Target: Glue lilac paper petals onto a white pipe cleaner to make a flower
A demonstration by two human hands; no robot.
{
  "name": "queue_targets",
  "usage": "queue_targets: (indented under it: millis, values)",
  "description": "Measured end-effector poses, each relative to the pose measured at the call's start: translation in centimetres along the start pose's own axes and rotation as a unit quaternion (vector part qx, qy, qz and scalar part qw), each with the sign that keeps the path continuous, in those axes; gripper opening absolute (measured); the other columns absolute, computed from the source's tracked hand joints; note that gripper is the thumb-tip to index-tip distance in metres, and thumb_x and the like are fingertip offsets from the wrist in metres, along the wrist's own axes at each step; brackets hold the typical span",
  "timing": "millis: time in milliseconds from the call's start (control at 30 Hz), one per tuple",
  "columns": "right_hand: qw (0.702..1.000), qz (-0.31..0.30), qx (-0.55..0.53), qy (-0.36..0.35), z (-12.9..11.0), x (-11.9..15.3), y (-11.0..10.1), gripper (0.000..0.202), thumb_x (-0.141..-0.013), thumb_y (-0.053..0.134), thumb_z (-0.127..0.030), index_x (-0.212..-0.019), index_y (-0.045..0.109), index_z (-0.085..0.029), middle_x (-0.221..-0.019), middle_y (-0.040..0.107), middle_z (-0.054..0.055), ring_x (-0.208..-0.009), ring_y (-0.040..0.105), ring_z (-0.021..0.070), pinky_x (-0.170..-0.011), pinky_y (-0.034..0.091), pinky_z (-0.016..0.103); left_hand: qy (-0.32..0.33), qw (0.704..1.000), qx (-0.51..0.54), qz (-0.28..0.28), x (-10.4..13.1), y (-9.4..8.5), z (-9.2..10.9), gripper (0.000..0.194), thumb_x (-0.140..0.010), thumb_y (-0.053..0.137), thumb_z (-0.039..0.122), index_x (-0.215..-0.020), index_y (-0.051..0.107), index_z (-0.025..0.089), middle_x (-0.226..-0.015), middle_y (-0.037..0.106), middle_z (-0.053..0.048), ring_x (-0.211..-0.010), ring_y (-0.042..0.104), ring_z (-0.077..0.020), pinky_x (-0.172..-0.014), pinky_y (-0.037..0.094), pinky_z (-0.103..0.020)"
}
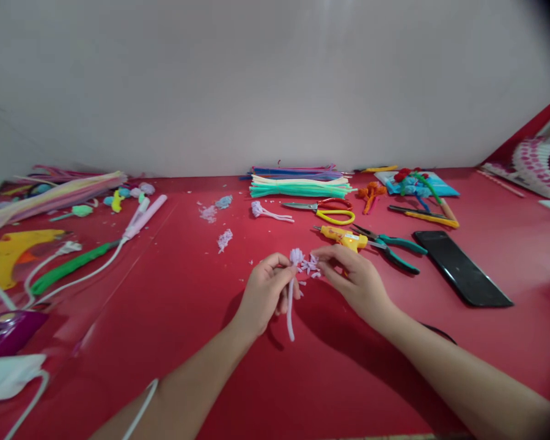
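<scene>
Lilac chenille stem (pixel 289 305), fuzzy, round-headed, pinched by left hand (pixel 266 290); right hand (pixel 356 280): cannot tell its grip.

Pale grey wall (pixel 187 91) behind red tabletop (pixel 165 299); faint glare (pixel 327 21) high up.

The flower-topped stem (pixel 290 302) is pale lilac, as are the loose clippings (pixel 309 265). The table (pixel 187 366) is plain red, the wall (pixel 256 85) grey. The scissors (pixel 312 207) pair one red handle with one yellow, the pliers (pixel 396 252) have teal grips, the phone (pixel 462 269) is black, and the blurred curled item (pixel 538 165) at far right seems patterned pink on white
</scene>
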State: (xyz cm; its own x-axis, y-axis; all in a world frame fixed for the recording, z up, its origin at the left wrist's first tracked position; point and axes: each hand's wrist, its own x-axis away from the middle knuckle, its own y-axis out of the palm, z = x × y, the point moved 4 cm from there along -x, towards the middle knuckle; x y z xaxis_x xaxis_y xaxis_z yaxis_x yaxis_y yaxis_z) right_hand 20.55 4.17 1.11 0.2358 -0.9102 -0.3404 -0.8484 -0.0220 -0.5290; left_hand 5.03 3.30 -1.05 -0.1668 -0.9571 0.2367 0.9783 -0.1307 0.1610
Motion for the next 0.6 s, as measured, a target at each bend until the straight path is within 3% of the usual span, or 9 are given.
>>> queue_targets:
  millis: [67, 200, 400, 500, 600]
  values:
    - [1.0, 0.009, -0.025, -0.01, -0.2, 0.1, -0.1, 0.013, -0.084, 0.049, -0.022, -0.087, 0.062, -0.02, -0.081, 0.064, 0.004, -0.075, 0.058, 0.0157, -0.071, 0.045, 0.029, 0.007, 1.0, -0.023, -0.005, 0.2, 0.3, 0.0, 0.018, -0.076, 0.056, 0.034, -0.072, 0.046, 0.02, -0.045, 0.056, 0.004, -0.025, 0.036, -0.0053, -0.026, 0.022, -0.015]
    - [0.993, 0.004, -0.111, 0.05, 0.0, 0.4, -0.1, 0.008, -0.082, 0.053, -0.024, -0.083, 0.059, -0.019, -0.072, 0.062, 0.001, -0.065, 0.057, 0.0131, -0.063, 0.046, 0.026, 0.03, 0.997, -0.076, -0.009, 0.6, 0.7, 0.0, 0.015, -0.078, 0.054, 0.03, -0.071, 0.046, 0.02, -0.046, 0.055, 0.004, -0.025, 0.038, -0.0055, -0.027, 0.025, -0.014]
    - [0.988, 0.017, -0.147, 0.032, -0.7, 0.3, -0.3, 0.005, -0.078, 0.06, -0.021, -0.075, 0.064, -0.019, -0.084, 0.058, 0.003, -0.077, 0.055, 0.0143, -0.066, 0.046, 0.027, 0.033, 0.993, -0.111, 0.01, 0.7, 0.7, 0.1, 0.013, -0.078, 0.054, 0.028, -0.071, 0.047, 0.02, -0.046, 0.055, 0.004, -0.027, 0.039, -0.0055, -0.028, 0.027, -0.014]
    - [0.971, -0.006, -0.22, 0.088, -0.3, 0.5, 0.2, 0.006, -0.078, 0.06, -0.024, -0.077, 0.062, -0.019, -0.07, 0.057, -0.001, -0.064, 0.054, 0.0112, -0.06, 0.046, 0.025, 0.034, 0.992, -0.122, 0.008, 0.7, 0.6, 0.0, 0.012, -0.078, 0.054, 0.028, -0.072, 0.047, 0.02, -0.046, 0.054, 0.004, -0.027, 0.04, -0.0056, -0.028, 0.028, -0.014]
    - [0.952, -0.041, -0.275, 0.125, -0.1, 0.7, 0.8, 0.007, -0.079, 0.058, -0.024, -0.08, 0.061, -0.018, -0.071, 0.06, -0.001, -0.066, 0.058, 0.0112, -0.064, 0.049, 0.026, 0.036, 0.991, -0.128, 0.001, 0.7, 0.6, 0.0, 0.011, -0.079, 0.053, 0.027, -0.073, 0.047, 0.02, -0.047, 0.054, 0.005, -0.028, 0.039, -0.0053, -0.029, 0.029, -0.014]
